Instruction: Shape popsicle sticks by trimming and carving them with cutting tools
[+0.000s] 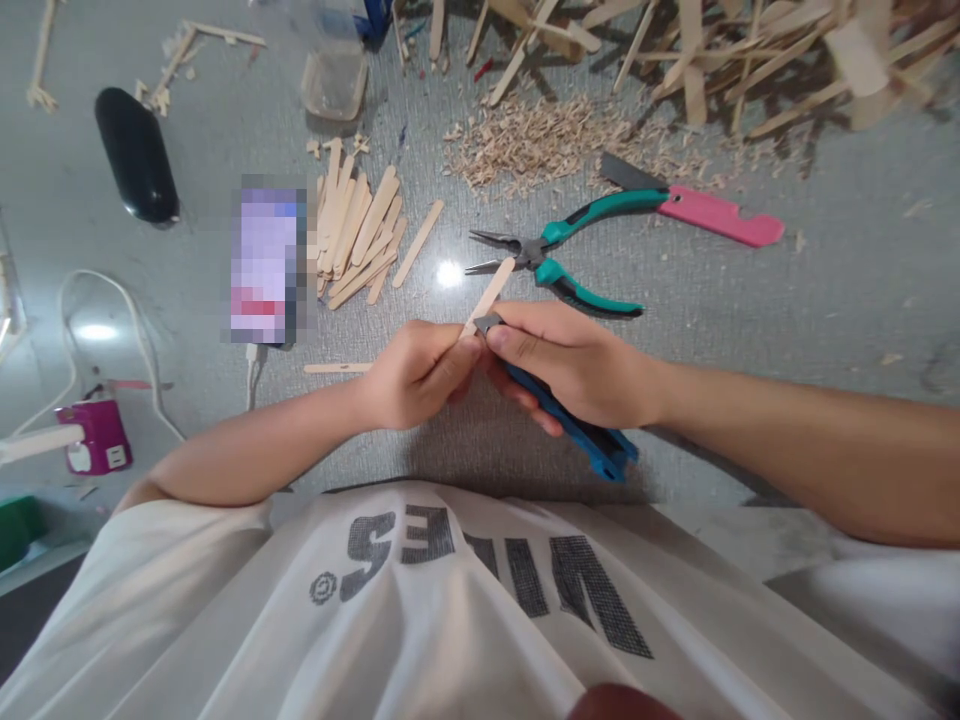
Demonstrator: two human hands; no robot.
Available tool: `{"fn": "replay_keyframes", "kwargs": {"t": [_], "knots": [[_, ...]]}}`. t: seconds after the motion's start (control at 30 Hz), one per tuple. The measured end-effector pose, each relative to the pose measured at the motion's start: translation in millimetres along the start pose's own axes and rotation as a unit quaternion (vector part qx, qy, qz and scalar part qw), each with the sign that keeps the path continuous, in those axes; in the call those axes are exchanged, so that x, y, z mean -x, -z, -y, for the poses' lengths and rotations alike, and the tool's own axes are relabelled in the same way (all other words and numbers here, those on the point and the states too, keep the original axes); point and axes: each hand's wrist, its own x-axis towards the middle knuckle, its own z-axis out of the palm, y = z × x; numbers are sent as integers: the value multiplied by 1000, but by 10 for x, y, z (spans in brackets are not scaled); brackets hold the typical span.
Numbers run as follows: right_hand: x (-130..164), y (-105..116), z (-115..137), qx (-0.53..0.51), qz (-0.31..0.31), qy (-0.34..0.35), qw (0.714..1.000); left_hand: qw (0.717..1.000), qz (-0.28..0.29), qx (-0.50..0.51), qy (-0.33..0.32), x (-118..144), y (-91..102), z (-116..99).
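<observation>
My left hand (425, 372) is closed, pinching a wooden craft stick (495, 290) that points up and to the right. Wrapped round a blue-handled utility knife (559, 405), my right hand (577, 355) sits close beside the left. The knife's grey metal tip (489, 323) touches or nearly touches the stick near its lower end; the exact contact is hidden by fingers. Another craft stick (337, 368) with a small dark mark lies left of my left hand. Just above my right hand rest long-nose pliers (534, 250) with green and black handles, jaws apart.
A pile of craft sticks (360, 230) lies beside a phone (264, 265) with a white cable. Behind the pliers are a pink-handled knife (720, 215), wood shavings (547, 140) and heaped wooden pieces (735, 60). A clear container (334, 85), black case (136, 155) and purple adapter (96, 437) stand left.
</observation>
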Motion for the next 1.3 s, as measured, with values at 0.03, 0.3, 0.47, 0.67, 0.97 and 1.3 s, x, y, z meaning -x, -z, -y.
{"fn": "replay_keyframes", "kwargs": {"t": [0.03, 0.3, 0.47, 0.67, 0.97, 1.3], "knots": [[-12, 15, -1, -15, 9, 1, 1000, 1000, 0, 15, 3, -3, 2, 1], [-63, 72, -37, -81, 40, 33, 995, 996, 2, 82, 35, -18, 21, -24], [-70, 94, -52, -76, 65, 60, 993, 993, 7, 99, 66, -30, 42, -30], [-75, 23, -135, -78, -22, 124, 989, 996, -10, 66, 62, -35, 36, -51], [-60, -68, -246, -28, -186, 174, 967, 998, -28, -11, 52, 17, -14, -30], [-85, -58, -273, -43, -194, 198, 960, 983, -176, -14, 42, 12, -69, 47]]}}
